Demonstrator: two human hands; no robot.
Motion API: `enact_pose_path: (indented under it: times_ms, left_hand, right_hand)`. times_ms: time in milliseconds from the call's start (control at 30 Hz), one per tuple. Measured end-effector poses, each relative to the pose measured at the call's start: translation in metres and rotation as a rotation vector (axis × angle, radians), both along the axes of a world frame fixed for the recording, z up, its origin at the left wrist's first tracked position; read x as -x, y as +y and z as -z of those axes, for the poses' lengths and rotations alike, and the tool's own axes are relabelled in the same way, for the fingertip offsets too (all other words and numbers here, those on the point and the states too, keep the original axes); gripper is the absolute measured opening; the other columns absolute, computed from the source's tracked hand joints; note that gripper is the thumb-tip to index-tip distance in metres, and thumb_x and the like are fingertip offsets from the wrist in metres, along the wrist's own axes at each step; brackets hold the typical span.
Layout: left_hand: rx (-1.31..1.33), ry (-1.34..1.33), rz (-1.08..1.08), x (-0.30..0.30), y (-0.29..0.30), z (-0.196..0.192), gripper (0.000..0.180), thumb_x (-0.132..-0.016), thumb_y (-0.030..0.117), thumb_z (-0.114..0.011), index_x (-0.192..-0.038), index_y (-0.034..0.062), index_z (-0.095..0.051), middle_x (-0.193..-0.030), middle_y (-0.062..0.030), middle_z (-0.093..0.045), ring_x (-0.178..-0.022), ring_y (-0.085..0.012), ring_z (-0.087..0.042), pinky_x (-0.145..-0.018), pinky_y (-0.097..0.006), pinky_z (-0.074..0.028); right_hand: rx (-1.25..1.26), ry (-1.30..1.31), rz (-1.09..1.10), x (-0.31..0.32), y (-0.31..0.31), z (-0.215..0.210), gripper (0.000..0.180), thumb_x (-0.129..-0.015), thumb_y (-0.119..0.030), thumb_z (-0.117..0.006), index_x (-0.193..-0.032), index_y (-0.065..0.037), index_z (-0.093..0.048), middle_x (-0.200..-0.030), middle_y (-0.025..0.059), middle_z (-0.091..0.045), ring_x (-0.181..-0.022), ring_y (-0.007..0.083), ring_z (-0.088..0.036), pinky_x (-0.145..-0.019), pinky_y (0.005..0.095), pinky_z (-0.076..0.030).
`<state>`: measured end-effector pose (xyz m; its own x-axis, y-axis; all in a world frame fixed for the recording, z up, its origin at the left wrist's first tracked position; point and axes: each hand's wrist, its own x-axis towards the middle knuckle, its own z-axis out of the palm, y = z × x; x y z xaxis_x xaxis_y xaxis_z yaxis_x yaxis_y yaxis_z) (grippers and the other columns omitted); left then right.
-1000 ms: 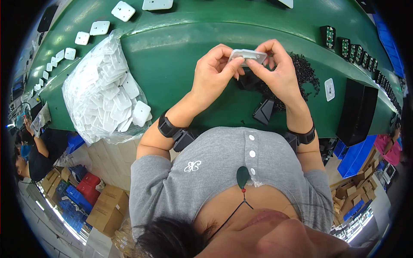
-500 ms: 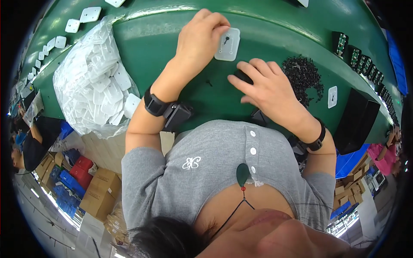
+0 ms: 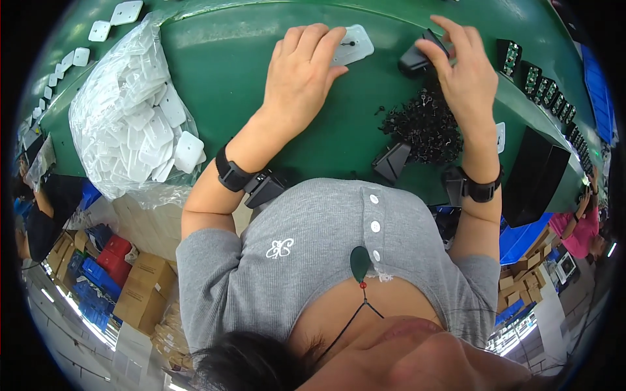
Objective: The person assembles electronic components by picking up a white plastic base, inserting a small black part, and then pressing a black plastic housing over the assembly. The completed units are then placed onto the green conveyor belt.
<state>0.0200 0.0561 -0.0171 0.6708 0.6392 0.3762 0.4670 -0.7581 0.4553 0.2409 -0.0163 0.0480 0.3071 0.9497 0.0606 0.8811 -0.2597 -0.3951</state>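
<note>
Standing close by, I take the person's chest as the middle of a dial, with 12 o'clock straight ahead across the green table (image 3: 235, 72). At 12, the left hand (image 3: 303, 72) is bent over the near end of a white plate (image 3: 360, 47), fingers loosely curved and thumb apart; I cannot tell whether it grasps the plate or only rests by it. That plate lies on the tabletop just beyond the fingertips' side, with a small black piece (image 3: 349, 43) on its face. Between 1 and 2, the right hand (image 3: 456, 55) is raised beside a black block (image 3: 412, 60), its thumb over the block and its fingers spread; whether it grips the block or has let go, I cannot tell. Below that hand, also between 1 and 2, small black parts (image 3: 417, 127) lie in a loose heap, and a black wedge-shaped piece (image 3: 392, 161) sits at the heap's near edge. Another white plate (image 3: 501, 137) shows partly behind the right forearm. At 10, a clear bag (image 3: 153, 193) bulges with white plates, and beyond it more plates (image 3: 81, 57) run in a line. At 2, dark housings with green boards (image 3: 533, 79) stand in a row; at 3 is a long black box (image 3: 538, 176). A carton (image 3: 145, 293) sits at 8, and a co-worker in pink (image 3: 577, 225) at 3.
</note>
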Motion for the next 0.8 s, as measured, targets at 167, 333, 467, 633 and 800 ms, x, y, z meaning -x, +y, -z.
enact_pose_path:
  times_ms: [167,333,467,633,800]
  left_hand:
    - [-0.023,-0.035,0.074,0.004,0.007,0.002,0.049,-0.071,0.009,-0.074,-0.117,0.0097,-0.056,-0.112,-0.0036,-0.059,-0.106,-0.0248,-0.054,-0.088,-0.039,-0.043]
    - [-0.061,-0.062,0.093,-0.002,0.007,0.008,0.047,-0.072,0.009,-0.073,-0.116,0.0109,-0.058,-0.111,-0.0014,-0.06,-0.107,-0.0225,-0.054,-0.09,-0.04,-0.042]
    - [-0.071,-0.066,0.098,-0.003,0.007,0.007,0.046,-0.071,0.009,-0.074,-0.114,0.0115,-0.058,-0.111,-0.0006,-0.061,-0.107,-0.0215,-0.055,-0.09,-0.04,-0.041]
    - [-0.061,-0.071,0.092,-0.003,0.007,0.008,0.045,-0.071,0.009,-0.074,-0.113,0.0119,-0.058,-0.111,-0.0003,-0.061,-0.106,-0.0212,-0.055,-0.09,-0.039,-0.041]
    - [-0.053,-0.094,0.099,-0.002,0.009,0.009,0.045,-0.071,0.01,-0.074,-0.114,0.0119,-0.059,-0.111,-0.0001,-0.061,-0.106,-0.0212,-0.055,-0.09,-0.039,-0.041]
  right_hand:
    - [-0.003,0.054,-0.592,-0.024,-0.014,-0.005,0.042,-0.078,-0.013,-0.07,-0.12,-0.014,-0.063,-0.126,0.0074,-0.057,-0.112,0.0287,-0.055,-0.094,0.0365,-0.045]
    - [-0.011,0.204,-0.535,-0.028,-0.014,0.008,0.03,-0.082,-0.008,-0.069,-0.111,-0.004,-0.063,-0.112,0.0093,-0.063,-0.101,0.0268,-0.06,-0.089,0.0344,-0.047]
    - [-0.153,0.122,-0.383,-0.031,0.001,0.022,0.015,-0.092,-0.016,-0.064,-0.098,-0.003,-0.063,-0.088,0.0079,-0.065,-0.077,0.0164,-0.061,-0.071,0.0288,-0.048]
    - [0.089,0.175,-0.047,-0.032,0.02,0.017,0.029,-0.095,-0.033,-0.059,-0.091,-0.005,-0.063,-0.076,0.0077,-0.062,-0.067,0.0158,-0.06,-0.061,0.028,-0.045]
    - [0.021,0.004,-0.103,-0.032,0.022,0.011,0.025,-0.09,-0.029,-0.066,-0.099,-0.006,-0.065,-0.087,0.0084,-0.066,-0.079,0.0196,-0.064,-0.072,0.0319,-0.049]
